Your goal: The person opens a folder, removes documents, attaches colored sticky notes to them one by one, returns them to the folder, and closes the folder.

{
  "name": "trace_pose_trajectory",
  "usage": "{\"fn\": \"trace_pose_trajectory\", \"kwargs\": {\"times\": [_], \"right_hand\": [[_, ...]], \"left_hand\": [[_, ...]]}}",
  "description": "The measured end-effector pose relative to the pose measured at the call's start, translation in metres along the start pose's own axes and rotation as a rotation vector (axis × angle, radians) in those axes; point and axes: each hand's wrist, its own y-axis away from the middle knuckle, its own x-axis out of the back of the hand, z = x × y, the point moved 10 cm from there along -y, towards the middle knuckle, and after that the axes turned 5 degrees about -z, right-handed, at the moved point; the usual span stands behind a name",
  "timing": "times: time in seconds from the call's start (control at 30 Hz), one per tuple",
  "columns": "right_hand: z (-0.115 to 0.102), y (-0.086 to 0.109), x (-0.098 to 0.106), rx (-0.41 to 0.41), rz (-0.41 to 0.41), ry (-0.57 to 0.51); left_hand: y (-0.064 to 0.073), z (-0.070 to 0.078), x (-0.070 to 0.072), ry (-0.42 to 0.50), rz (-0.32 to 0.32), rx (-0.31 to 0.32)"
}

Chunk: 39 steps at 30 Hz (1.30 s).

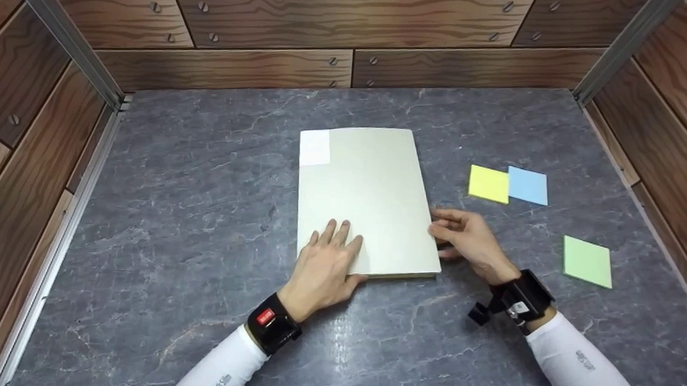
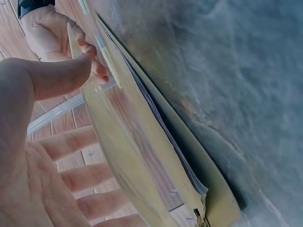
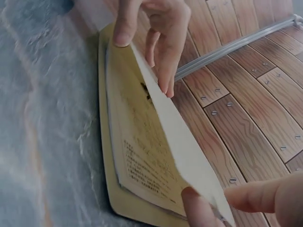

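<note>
A cream folder (image 1: 373, 191) with a white label (image 1: 314, 147) at its top left corner lies on the grey tabletop. My left hand (image 1: 324, 264) rests on its cover, fingers spread on top and thumb hooked round the near edge. At the right edge, my right hand (image 1: 466, 236) pinches the cover between thumb and fingers. Seen from the right wrist, the cover (image 3: 189, 146) stands raised off the pages, baring a yellowish sheet (image 3: 147, 175) with printed text. The left wrist view shows the gap between the cover (image 2: 118, 161) and the stacked pages (image 2: 156, 142).
Right of the folder lie a yellow sticky-note pad (image 1: 488, 184) and a blue pad (image 1: 527, 186), side by side. A green pad (image 1: 586, 261) sits nearer, at the far right. Wood-patterned walls (image 1: 266, 67) with metal corner posts (image 1: 77, 51) enclose the grey table (image 1: 189, 166).
</note>
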Motion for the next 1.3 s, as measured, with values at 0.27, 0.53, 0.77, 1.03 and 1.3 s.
{"fn": "trace_pose_trajectory", "kwargs": {"times": [0.27,0.53,0.77,1.03,1.3], "right_hand": [[-0.001,-0.001,-0.004,-0.034,-0.022,-0.144],[-0.012,0.002,-0.007,-0.047,-0.02,-0.232],[-0.028,0.008,-0.013,-0.009,-0.052,-0.313],[-0.043,0.015,-0.017,0.039,-0.043,-0.31],[-0.05,0.018,-0.015,0.083,-0.013,-0.326]], "left_hand": [[-0.002,0.009,0.011,0.006,0.051,-0.021],[-0.012,0.033,0.028,0.021,0.144,-0.081],[-0.023,0.054,0.037,-0.017,0.183,-0.12],[-0.024,0.064,0.04,-0.01,0.258,-0.147],[-0.017,0.06,0.051,0.142,0.349,-0.169]]}}
